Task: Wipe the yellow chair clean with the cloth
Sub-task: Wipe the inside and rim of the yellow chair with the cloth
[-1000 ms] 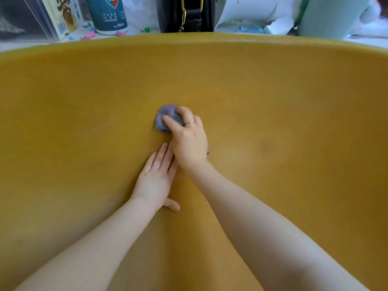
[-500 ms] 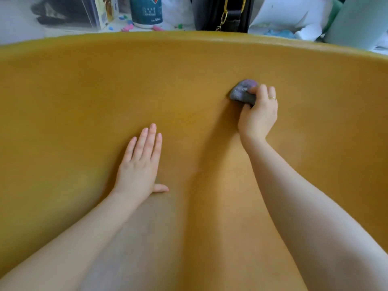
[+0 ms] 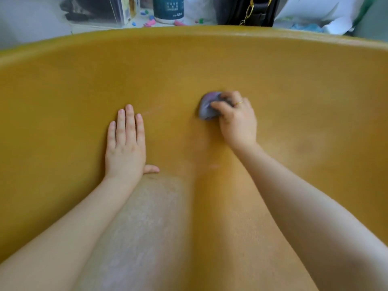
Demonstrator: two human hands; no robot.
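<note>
Your right hand (image 3: 238,120) clenched the cloth (image 3: 206,106) against the yellow chair (image 3: 63,101); your left hand (image 3: 126,148) lay flat and released.

You had the cloth bunched under the curled fingers of your right hand, its purple-grey wad protruding past your fingertips on the side toward your left hand and pressed onto the curved chair surface. Your left hand rested palm-down on the chair, fingers straight and together, thumb out to the side, well apart from the cloth. Beyond your fingertips, past the chair's far rim, stood a dark teal container (image 3: 168,8), a black bag (image 3: 245,10) with a gold chain, a carton (image 3: 126,9) and small coloured bits (image 3: 150,23). Nothing lay between your two hands on the chair.
</note>
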